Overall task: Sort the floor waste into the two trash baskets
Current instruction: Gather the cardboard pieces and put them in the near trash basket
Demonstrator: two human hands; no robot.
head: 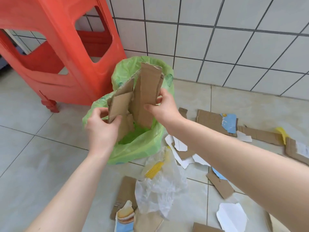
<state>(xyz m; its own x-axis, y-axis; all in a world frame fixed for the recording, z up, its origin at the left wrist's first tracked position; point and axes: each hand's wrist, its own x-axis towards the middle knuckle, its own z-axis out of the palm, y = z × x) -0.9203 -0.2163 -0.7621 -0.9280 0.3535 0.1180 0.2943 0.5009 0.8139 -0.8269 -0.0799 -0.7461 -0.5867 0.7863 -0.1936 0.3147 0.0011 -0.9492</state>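
Two trash baskets lined with green bags stand against the wall: a near basket [142, 148] and a far basket [168, 76] behind it. My left hand [102, 128] pinches a short brown cardboard piece [119, 105] over the near basket. My right hand [163, 106] grips a tall cardboard strip [147, 91] whose lower end dips into that basket. More cardboard stands inside it. On the floor lie torn cardboard [209, 118], white paper scraps [231, 218] and a clear plastic bag [160, 185].
A red plastic stool [55, 47] stands left of the baskets. A white tiled wall [234, 39] runs behind. Waste is strewn over the floor tiles on the right and near front, including a printed carton scrap [125, 216].
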